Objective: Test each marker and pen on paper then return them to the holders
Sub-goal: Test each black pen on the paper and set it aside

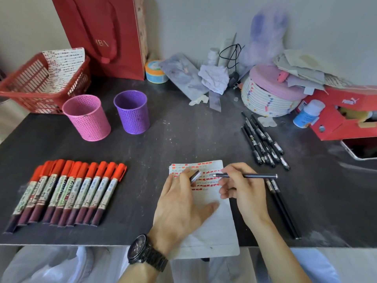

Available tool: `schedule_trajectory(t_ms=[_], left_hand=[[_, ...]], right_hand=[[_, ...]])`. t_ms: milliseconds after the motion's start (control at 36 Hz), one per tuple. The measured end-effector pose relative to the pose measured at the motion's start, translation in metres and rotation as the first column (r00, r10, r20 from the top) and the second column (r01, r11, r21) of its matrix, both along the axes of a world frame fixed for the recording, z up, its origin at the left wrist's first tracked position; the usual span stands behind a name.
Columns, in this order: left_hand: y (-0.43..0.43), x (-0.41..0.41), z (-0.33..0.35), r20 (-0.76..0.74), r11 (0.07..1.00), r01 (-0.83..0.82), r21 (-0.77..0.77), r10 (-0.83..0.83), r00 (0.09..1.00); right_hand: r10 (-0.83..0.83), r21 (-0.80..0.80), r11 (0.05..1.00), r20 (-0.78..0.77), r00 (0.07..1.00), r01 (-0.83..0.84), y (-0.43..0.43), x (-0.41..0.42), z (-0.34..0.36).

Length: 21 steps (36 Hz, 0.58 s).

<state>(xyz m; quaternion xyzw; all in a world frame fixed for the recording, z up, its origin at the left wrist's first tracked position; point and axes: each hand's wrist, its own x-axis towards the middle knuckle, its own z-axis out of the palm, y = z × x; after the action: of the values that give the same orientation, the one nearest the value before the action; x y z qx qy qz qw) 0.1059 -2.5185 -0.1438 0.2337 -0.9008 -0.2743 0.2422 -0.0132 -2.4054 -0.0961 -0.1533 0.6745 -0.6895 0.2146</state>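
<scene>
A white sheet of paper (216, 227) with rows of red test marks lies at the desk's front edge. My left hand (181, 203) rests on the paper and holds a pen cap (195, 176) between its fingers. My right hand (242, 188) grips an uncapped dark pen (253, 176), its tip pointing left just above the marked rows. Several red-capped markers (67, 190) lie in a row at the left. A pile of black pens (263, 141) lies at the right, and two more black pens (283, 209) lie beside my right wrist. Pink holder (86, 117) and purple holder (132, 112) stand behind.
A red basket (40, 82) and red bag (106, 35) stand at the back left. A rope basket with pink lid (269, 94), a red shoebox (342, 115), a white bottle (308, 114), tape (155, 72) and crumpled papers crowd the back right.
</scene>
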Motion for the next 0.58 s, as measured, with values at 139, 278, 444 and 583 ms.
schedule_trajectory(t_ms=[139, 278, 444, 583], left_hand=[[0.001, -0.002, -0.002, -0.045, 0.998, -0.007, -0.064, 0.004, 0.999], [0.003, -0.004, 0.000, -0.048, 0.994, -0.006, -0.110, 0.000, 0.999], [0.005, -0.003, 0.004, -0.013, 0.996, -0.032, -0.089, 0.031, 0.999], [0.007, -0.002, 0.007, -0.024, 0.992, -0.081, -0.095, 0.079, 0.997]], right_hand=[[0.005, 0.102, 0.995, -0.122, 0.992, 0.008, -0.001, -0.001, -0.014], [-0.032, 0.133, 0.989, -0.208, 0.978, 0.061, -0.001, 0.004, -0.018], [-0.038, 0.163, 0.983, -0.275, 0.961, 0.085, 0.000, 0.003, -0.021], [-0.074, 0.150, 0.981, -0.311, 0.947, 0.126, -0.001, 0.004, -0.021]])
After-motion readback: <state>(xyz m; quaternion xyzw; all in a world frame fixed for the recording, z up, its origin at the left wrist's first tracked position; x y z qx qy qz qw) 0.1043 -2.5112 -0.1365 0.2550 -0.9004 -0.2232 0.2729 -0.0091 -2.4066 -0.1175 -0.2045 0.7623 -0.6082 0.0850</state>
